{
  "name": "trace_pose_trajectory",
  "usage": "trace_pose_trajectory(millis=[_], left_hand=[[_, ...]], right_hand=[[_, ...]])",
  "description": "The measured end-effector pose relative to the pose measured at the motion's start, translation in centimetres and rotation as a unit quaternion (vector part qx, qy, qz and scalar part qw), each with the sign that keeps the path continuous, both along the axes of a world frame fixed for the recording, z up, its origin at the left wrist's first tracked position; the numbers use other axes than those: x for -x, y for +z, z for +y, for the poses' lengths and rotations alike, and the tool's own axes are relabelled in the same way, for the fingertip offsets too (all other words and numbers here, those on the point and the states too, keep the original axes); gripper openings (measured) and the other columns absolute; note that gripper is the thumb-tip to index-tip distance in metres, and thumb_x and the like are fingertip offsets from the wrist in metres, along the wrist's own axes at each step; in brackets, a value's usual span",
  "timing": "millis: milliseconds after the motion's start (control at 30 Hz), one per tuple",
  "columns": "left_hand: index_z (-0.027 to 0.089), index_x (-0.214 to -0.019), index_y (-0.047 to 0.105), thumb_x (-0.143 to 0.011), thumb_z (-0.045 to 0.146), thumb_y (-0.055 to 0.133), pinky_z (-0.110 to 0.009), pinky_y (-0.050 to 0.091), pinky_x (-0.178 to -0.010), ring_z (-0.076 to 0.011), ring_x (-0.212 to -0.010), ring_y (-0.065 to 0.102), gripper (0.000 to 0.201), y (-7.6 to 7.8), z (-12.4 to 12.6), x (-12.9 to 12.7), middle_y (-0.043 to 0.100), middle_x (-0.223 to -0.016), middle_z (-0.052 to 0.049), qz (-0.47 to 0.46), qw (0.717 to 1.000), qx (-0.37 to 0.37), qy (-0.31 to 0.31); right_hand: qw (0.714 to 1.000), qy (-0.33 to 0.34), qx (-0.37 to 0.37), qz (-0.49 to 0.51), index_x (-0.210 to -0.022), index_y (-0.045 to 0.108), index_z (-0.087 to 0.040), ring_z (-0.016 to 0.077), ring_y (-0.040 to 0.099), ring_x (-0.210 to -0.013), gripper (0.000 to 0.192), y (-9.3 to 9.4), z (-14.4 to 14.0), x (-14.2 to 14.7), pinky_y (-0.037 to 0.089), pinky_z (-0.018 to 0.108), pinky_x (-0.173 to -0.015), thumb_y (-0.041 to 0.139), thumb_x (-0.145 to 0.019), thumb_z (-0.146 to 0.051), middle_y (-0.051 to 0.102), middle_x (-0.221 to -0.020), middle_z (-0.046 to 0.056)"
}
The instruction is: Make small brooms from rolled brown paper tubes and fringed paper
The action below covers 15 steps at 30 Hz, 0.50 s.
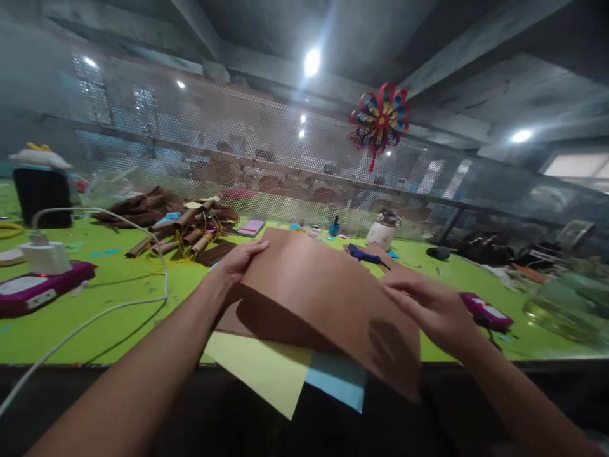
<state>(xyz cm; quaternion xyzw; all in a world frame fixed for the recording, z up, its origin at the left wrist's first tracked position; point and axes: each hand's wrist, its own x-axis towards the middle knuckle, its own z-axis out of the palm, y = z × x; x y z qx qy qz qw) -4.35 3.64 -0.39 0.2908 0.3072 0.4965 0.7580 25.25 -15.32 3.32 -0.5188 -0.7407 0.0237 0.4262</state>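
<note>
The left hand (pixel 238 260) pinches the far edge of one big brown paper sheet (pixel 314 298). The right hand (pixel 428 308) lies flat on it, fingers loosely open (a bit blurry). Under the hands lie one yellow paper sheet (pixel 261 368) and one blue paper sheet (pixel 337 381).

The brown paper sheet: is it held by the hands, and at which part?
Yes. The left hand grips the brown paper sheet at its far left edge; the right hand presses its right side.
</note>
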Motion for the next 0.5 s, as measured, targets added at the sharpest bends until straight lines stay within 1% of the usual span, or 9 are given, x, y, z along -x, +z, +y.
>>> trace_pose_trajectory(millis=[33, 67, 133, 167, 233, 300, 367, 400, 500], left_hand=[[0.013, -0.113, 0.062, -0.078, 0.009, 0.059, -0.035, 0.056, -0.07, -0.0269, -0.076, 0.069, 0.036, 0.0, 0.0, 0.1, 0.072, -0.087, -0.015, 0.021, 0.999, -0.019, -0.027], [0.012, -0.112, 0.063, -0.077, 0.008, 0.06, -0.033, 0.056, -0.069, -0.0261, -0.075, 0.07, 0.036, -0.1, 0.0, 0.3, 0.072, -0.088, -0.016, 0.038, 0.997, -0.04, -0.047], [0.011, -0.108, 0.065, -0.075, 0.008, 0.063, -0.031, 0.055, -0.067, -0.0247, -0.073, 0.069, 0.033, -0.1, -0.1, 0.6, 0.071, -0.089, -0.016, 0.06, 0.993, -0.078, -0.067], [0.011, -0.105, 0.066, -0.074, 0.008, 0.065, -0.03, 0.054, -0.067, -0.0242, -0.072, 0.069, 0.032, -0.1, -0.1, 0.7, 0.071, -0.09, -0.017, 0.071, 0.99, -0.094, -0.071], [0.012, -0.101, 0.068, -0.072, 0.01, 0.067, -0.03, 0.054, -0.067, -0.0243, -0.073, 0.069, 0.029, 0.0, 0.0, 0.8, 0.071, -0.093, -0.017, 0.095, 0.985, -0.122, -0.077], [0.013, -0.096, 0.069, -0.071, 0.012, 0.069, -0.03, 0.053, -0.065, -0.0242, -0.075, 0.068, 0.025, 0.0, 0.1, 1.0, 0.071, -0.095, -0.016, 0.125, 0.978, -0.15, -0.074], [0.015, -0.089, 0.07, -0.069, 0.012, 0.07, -0.027, 0.052, -0.061, -0.0216, -0.07, 0.067, 0.02, 0.0, 0.3, 1.3, 0.071, -0.088, -0.013, 0.147, 0.972, -0.175, -0.054], [0.015, -0.084, 0.07, -0.068, 0.012, 0.071, -0.025, 0.05, -0.058, -0.0193, -0.066, 0.066, 0.016, 0.0, 0.5, 1.4, 0.071, -0.082, -0.011, 0.151, 0.97, -0.185, -0.042], [0.013, -0.075, 0.068, -0.066, 0.005, 0.071, -0.019, 0.046, -0.055, -0.014, -0.06, 0.062, 0.012, -0.1, 1.0, 2.0, 0.068, -0.071, -0.008, 0.134, 0.969, -0.204, -0.036]], right_hand=[[1.0, 0.007, 0.002, 0.011, -0.094, 0.068, -0.023, 0.023, 0.06, -0.095, 0.021, 0.6, 2.2, 0.3, 0.045, 0.034, -0.085, 0.058, -0.083, -0.037, 0.068, -0.103, 0.007], [0.999, 0.018, 0.025, 0.028, -0.101, 0.068, -0.023, 0.0237, 0.06, -0.097, 0.026, 1.0, 4.3, 0.6, 0.046, 0.036, -0.085, 0.06, -0.082, -0.038, 0.066, -0.108, 0.007], [0.986, 0.064, 0.144, 0.055, -0.104, 0.069, -0.023, 0.0247, 0.061, -0.096, 0.03, 1.2, 7.8, 1.5, 0.048, 0.036, -0.08, 0.061, -0.08, -0.04, 0.068, -0.105, 0.008], [0.969, 0.099, 0.214, 0.07, -0.103, 0.07, -0.023, 0.0252, 0.062, -0.092, 0.031, 1.0, 9.1, 2.0, 0.049, 0.036, -0.076, 0.063, -0.078, -0.041, 0.07, -0.102, 0.008], [0.923, 0.161, 0.334, 0.102, -0.093, 0.073, -0.021, 0.0253, 0.064, -0.084, 0.028, 0.2, 10.5, 2.9, 0.051, 0.034, -0.07, 0.069, -0.073, -0.04, 0.072, -0.094, 0.007], [0.882, 0.193, 0.402, 0.149, -0.084, 0.074, -0.02, 0.0238, 0.066, -0.076, 0.025, -1.1, 10.8, 3.6, 0.051, 0.033, -0.067, 0.073, -0.067, -0.038, 0.073, -0.085, 0.006], [0.86, 0.196, 0.424, 0.204, -0.081, 0.074, -0.02, 0.022, 0.067, -0.07, 0.024, -2.4, 10.8, 3.5, 0.051, 0.032, -0.067, 0.074, -0.065, -0.038, 0.074, -0.081, 0.004], [0.858, 0.189, 0.421, 0.226, -0.081, 0.074, -0.02, 0.0213, 0.067, -0.069, 0.024, -3.0, 10.9, 3.2, 0.05, 0.031, -0.066, 0.075, -0.065, -0.037, 0.074, -0.08, 0.003], [0.874, 0.141, 0.382, 0.265, -0.076, 0.073, -0.017, 0.0196, 0.066, -0.062, 0.024, -4.2, 11.3, 1.8, 0.05, 0.03, -0.062, 0.076, -0.063, -0.037, 0.073, -0.072, 0.002]])
